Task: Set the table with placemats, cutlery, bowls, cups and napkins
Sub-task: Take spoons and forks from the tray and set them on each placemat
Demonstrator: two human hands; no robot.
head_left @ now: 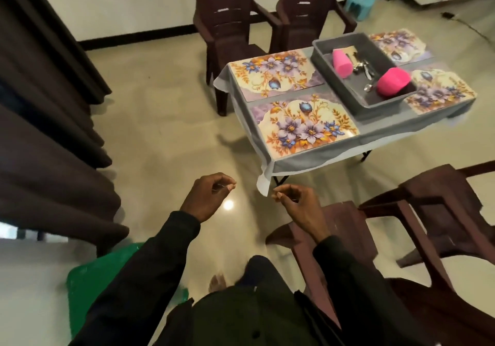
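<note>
Bench (316, 158) off in the upper right of the shot, grey cloth over it, four flowery placemats (305, 123) down flat, two on the left side and two on the right. Grey tray (340, 88) sitting between the pairs, hiding part of the right-hand mats from this angle. Inside the tray: two pink cups, far cup (341, 63) lying on its side, near cup (393, 81) tipped over too, though hard to say exactly how. Cutlery (364, 67) in a loose pile between them. Something tan at the far end, can't tell what.

Left hand (211, 195) and right hand (294, 201) both raised over the floor (160, 136), well apart from the bench. Fingers curled in narrow on each, thumb tip against fingertips, pinchy looking, no visible thing in either. Dark sleeves on both arms.

Two brown chairs (227, 37) at the far side of the bench, nearer chairs (434, 203) at the right. Dark curtain (48, 131) down the left, green plastic thing (91, 286) low on the floor.
</note>
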